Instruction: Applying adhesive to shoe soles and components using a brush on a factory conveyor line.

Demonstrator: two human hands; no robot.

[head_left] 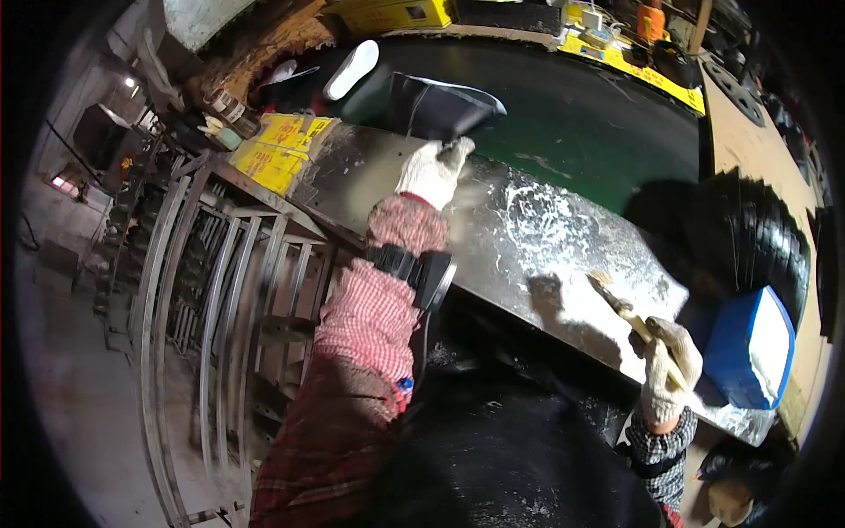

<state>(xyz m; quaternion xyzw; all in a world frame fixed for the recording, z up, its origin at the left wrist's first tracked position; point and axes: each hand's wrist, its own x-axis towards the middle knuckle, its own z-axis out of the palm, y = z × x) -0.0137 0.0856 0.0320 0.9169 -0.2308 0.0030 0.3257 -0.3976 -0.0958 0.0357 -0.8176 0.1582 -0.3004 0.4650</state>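
Note:
My left hand (pixel 431 174), in a white knit glove with greyed fingertips, reaches to the far side of the metal worktop (pixel 352 180). Its fingers are drawn together at the near edge of a dark, boot-shaped piece (pixel 436 107) with a pale rim, slightly blurred; the exact grip is hard to make out. Low on the right, my right hand (pixel 671 365), also gloved, is wrapped round the pale handle of a brush (pixel 627 312). The brush head points away to the left, over the white-smeared part of the worktop. A white shoe-shaped piece (pixel 352 70) lies farther back.
Beside my right hand stands a blue container (pixel 744 348) with white stuff inside. Behind it is a row of black, thin-edged pieces (pixel 753 238). A dark green surface (pixel 581 114) stretches beyond the worktop. Metal racks (pixel 233 290) stand at the left, near a yellow carton (pixel 282 150).

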